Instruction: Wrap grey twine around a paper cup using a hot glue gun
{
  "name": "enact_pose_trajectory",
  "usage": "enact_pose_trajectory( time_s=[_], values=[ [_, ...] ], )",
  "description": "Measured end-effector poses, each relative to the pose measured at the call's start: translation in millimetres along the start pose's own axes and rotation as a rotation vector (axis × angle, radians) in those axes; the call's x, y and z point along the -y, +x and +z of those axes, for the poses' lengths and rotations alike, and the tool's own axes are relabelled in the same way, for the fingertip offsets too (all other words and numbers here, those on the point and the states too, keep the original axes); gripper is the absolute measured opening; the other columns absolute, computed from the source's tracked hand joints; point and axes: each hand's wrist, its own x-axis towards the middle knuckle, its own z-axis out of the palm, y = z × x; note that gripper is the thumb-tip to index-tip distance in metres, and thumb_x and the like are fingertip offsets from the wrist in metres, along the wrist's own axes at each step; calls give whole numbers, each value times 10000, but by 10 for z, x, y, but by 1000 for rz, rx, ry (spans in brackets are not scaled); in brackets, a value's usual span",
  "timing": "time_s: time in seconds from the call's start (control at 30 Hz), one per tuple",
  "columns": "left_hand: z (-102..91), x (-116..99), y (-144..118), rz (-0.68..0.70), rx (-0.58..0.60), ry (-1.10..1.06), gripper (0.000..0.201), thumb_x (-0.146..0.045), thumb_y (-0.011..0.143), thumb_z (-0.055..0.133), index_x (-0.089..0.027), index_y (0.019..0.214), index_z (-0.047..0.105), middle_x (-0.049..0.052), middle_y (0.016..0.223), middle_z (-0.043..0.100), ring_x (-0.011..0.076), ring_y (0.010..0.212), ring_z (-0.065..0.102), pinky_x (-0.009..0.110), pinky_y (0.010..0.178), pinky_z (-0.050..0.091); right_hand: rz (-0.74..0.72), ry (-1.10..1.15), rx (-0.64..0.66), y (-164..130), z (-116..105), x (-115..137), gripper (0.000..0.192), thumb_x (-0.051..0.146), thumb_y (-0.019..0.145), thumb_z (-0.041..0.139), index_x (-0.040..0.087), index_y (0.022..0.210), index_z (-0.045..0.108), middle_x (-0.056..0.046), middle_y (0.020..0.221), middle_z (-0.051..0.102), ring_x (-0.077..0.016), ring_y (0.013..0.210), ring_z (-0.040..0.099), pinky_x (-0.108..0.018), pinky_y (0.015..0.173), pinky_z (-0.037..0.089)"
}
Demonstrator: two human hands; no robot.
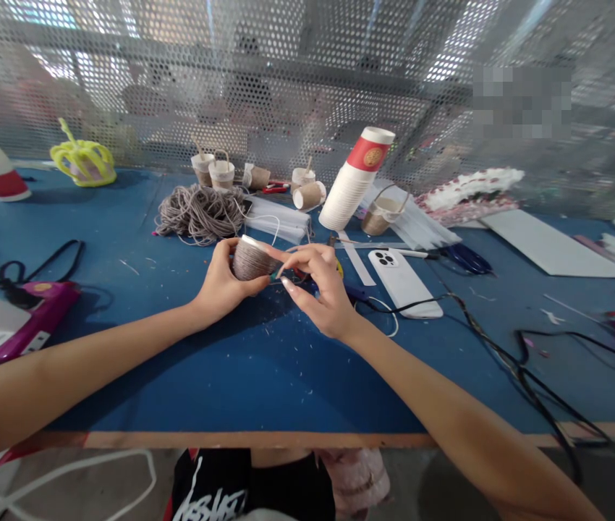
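My left hand (226, 282) is wrapped around a small paper cup (252, 260) wound with grey-brown cord, its white rim tilted up. Beside the cup's right side, my right hand (318, 289) has its fingers bent and the thumb close to the index finger. A thin strand of the cord shows by those fingertips, apparently pinched, though the grip is partly hidden. Behind the cup lies a loose heap of grey cord (199, 213). Partly covered by my right hand are a blue-handled tool (357, 293) with a cable and something yellow.
A leaning stack of paper cups (348, 184) stands behind my hands, near several cord-wrapped little buckets (221, 174). To the right lie a white phone (405, 282) and black cables (470, 325). A magenta device (41, 318) sits left; perforated metal (286, 87) rises behind the blue table (264, 383).
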Motion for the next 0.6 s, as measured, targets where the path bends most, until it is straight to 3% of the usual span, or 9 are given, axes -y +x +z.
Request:
enact_pose_trajectory(
  time_s=[0.13,0.37,0.6],
  values=[
    [1,14,0,22,-1,-8,650,-293,500,843,-207,1044,497,39,1022,570,267,1039,568,491,957,456,-66,-38,-54,-13,-2,9,211,203,843,552,288,1031,507,-50,1082,676,-288,1146,461,-558,977,391],
    [7,-6,-5,3,-14,46,654,-298,487,835,-195,1034,493,43,1014,560,267,1029,561,481,948,449,-52,-58,8,8,13,-11,155,204,837,541,281,971,526,-57,969,660,-290,1108,475,-529,908,416],
    [7,35,-11,71,-16,78,645,-296,506,827,-210,1052,495,30,1017,549,253,1031,558,461,946,446,-106,-65,-73,-3,27,56,274,179,835,549,283,1082,489,-54,1128,682,-274,1051,517,-513,922,417]
  ],
)
